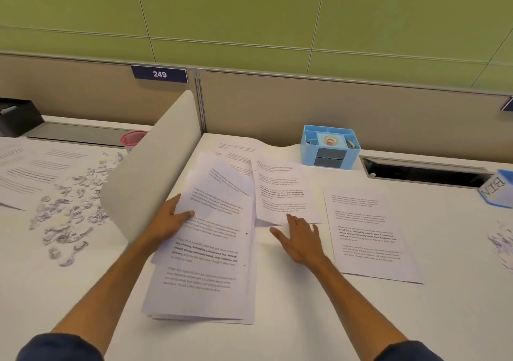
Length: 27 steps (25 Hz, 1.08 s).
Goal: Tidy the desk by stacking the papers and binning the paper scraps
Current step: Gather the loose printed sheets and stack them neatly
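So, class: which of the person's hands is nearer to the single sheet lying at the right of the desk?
Right. The right hand lies open just left of that sheet, not touching it. The left hand is farther left, holding the paper stack.

Bare desk (277,305) lies open along the near edge between both forearms. A curved divider (150,172) walls the left edge; a blue organizer (330,147) stands at the back edge.

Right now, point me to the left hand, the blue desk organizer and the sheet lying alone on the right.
left hand (169,220), head view, back of the hand gripping the paper pile's left edge.
blue desk organizer (330,160), head view, its front wall.
lone sheet (369,235), head view, middle of the printed page.
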Motion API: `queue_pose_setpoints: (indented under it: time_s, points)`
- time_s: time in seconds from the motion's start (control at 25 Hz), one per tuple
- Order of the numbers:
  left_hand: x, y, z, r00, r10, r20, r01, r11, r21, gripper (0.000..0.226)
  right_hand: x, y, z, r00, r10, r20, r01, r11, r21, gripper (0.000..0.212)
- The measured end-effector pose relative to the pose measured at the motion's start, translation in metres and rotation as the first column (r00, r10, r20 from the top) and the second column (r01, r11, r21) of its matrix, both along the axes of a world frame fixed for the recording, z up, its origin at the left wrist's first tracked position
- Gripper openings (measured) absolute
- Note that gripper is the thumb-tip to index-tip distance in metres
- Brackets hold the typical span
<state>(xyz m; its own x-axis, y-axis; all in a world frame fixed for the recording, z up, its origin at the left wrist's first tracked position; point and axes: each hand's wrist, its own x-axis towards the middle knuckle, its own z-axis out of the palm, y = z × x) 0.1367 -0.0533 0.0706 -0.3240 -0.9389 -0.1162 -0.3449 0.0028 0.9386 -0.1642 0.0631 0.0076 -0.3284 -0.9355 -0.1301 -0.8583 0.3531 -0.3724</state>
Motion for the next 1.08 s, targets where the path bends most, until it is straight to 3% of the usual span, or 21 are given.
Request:
queue_pose_setpoints:
  time_s: [0.12,0.2,0.28,0.36,0.44,0.52,0.64,0.88,1.08]
  points:
    - [0.005,-0.003,0.025,0.997,0.009,-0.082,-0.013,0.999,-0.049,0.03,0.022,-0.01,0.016,0.908,0.005,0.418,0.046,0.992,-0.114,0.092]
    - [0.008,-0.007,0.039,0.991,0.005,-0.134,-0.015,0.997,-0.075,0.029,0.036,-0.021,0.032,0.729,-0.019,0.684,0.101,0.992,-0.08,0.095]
    - [0.01,-0.011,0.049,0.984,0.003,-0.18,-0.02,0.996,-0.092,0.03,0.045,-0.032,0.047,0.554,-0.036,0.832,0.115,0.993,-0.034,0.097]
    - [0.008,-0.013,0.057,0.974,-0.009,-0.227,-0.015,0.994,-0.107,0.031,0.049,-0.041,0.06,0.412,0.016,0.911,0.118,0.991,-0.071,0.081]
    - [0.002,-0.013,0.062,0.957,-0.029,-0.288,-0.002,0.994,-0.105,0.032,0.05,-0.045,0.072,0.337,0.097,0.937,0.201,0.964,-0.172,0.05]
    - [-0.004,-0.013,0.063,0.935,-0.049,-0.351,0.014,0.995,-0.102,0.033,0.046,-0.044,0.087,0.335,0.169,0.927,0.297,0.914,-0.275,0.033]
    - [-0.019,-0.015,0.059,0.902,-0.09,-0.423,0.053,0.994,-0.098,0.036,0.032,-0.037,0.106,0.431,0.235,0.871,0.329,0.858,-0.394,0.022]
    - [-0.069,-0.008,0.059,0.87,-0.144,-0.471,0.113,0.989,-0.095,0.032,0.009,-0.012,0.125,0.664,0.219,0.715,0.3,0.798,-0.523,0.019]
    - [-0.106,0.001,0.068,0.886,-0.184,-0.426,0.156,0.983,-0.1,0.039,-0.002,0.004,0.139,0.699,0.178,0.692,0.389,0.718,-0.578,0.028]
